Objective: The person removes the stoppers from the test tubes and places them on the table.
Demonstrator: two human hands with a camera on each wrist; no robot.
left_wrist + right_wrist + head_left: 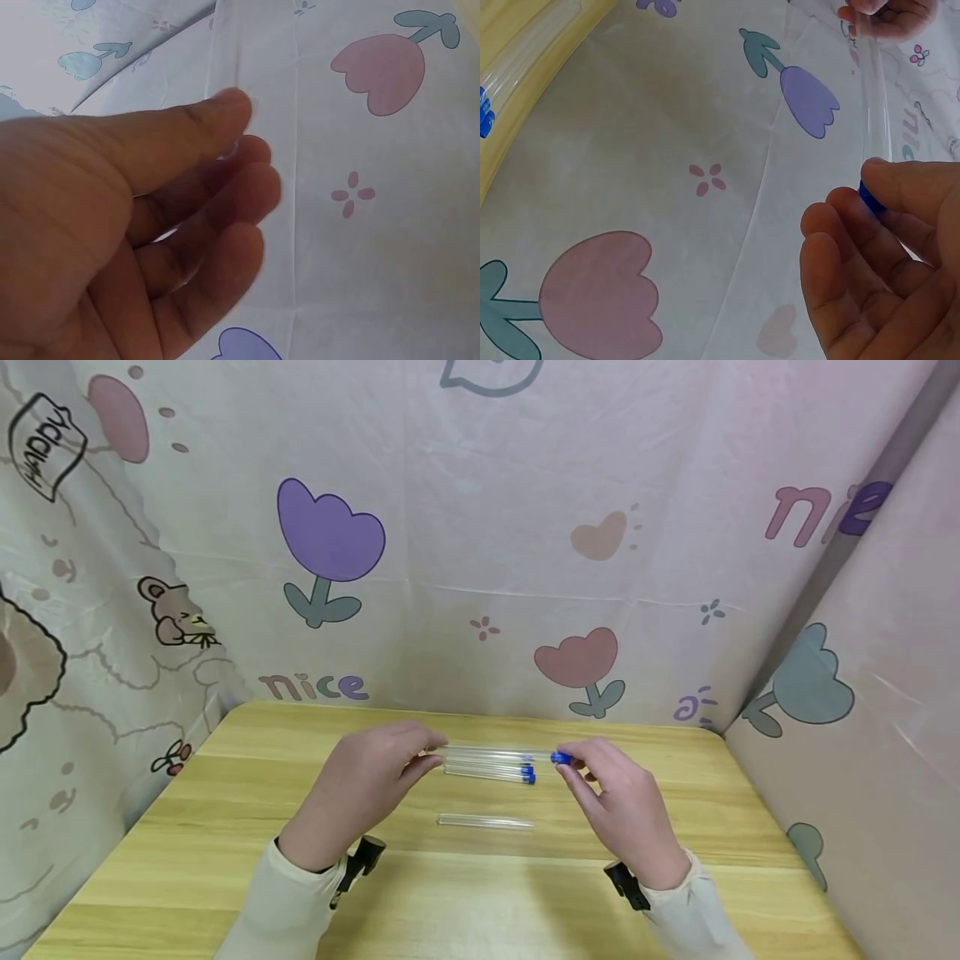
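Observation:
Between both hands a clear test tube is held lengthwise above the table. Its left end is pinched between the thumb and fingers of my left hand. At the other end my right hand pinches the blue cap, which sits at the tube's mouth. In the right wrist view the tube runs from the cap up to the left fingertips. Just below it in the head view lie capped test tubes with blue ends pointing right. Nearer to me lies a tube without a cap.
The wooden table carries the tubes near its middle. A patterned curtain rises behind its back edge and on both sides. Dark wrist-worn cameras sit at both cuffs.

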